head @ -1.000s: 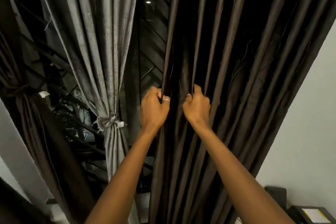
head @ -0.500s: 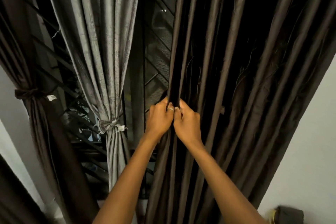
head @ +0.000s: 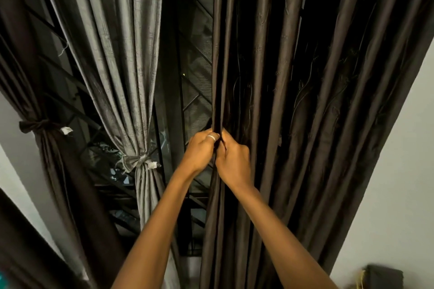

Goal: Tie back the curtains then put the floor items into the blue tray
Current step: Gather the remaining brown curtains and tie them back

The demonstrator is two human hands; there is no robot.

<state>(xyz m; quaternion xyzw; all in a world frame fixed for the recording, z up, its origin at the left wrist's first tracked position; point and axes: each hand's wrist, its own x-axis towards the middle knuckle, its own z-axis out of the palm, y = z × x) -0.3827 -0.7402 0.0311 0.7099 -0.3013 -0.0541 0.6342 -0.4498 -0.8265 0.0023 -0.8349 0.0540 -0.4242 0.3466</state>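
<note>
A dark brown curtain (head: 293, 101) hangs loose over the right half of the view. My left hand (head: 200, 151) and my right hand (head: 232, 162) are pressed together at its left edge, both gripping the gathered folds at about waist height of the curtain. A ring shows on my left hand. To the left, a grey curtain (head: 122, 54) hangs tied back with a grey band (head: 137, 162). At the far left another dark brown curtain (head: 21, 65) is tied back with its own band (head: 37, 125). No floor items or blue tray are visible.
A dark window with a metal grille (head: 195, 91) shows between the curtains. White wall (head: 399, 171) fills the right side. A dark object (head: 382, 277) sits at the bottom right corner.
My hands came together from being apart, bunching the curtain's folds at its left edge. The view shifted slightly right and up.
</note>
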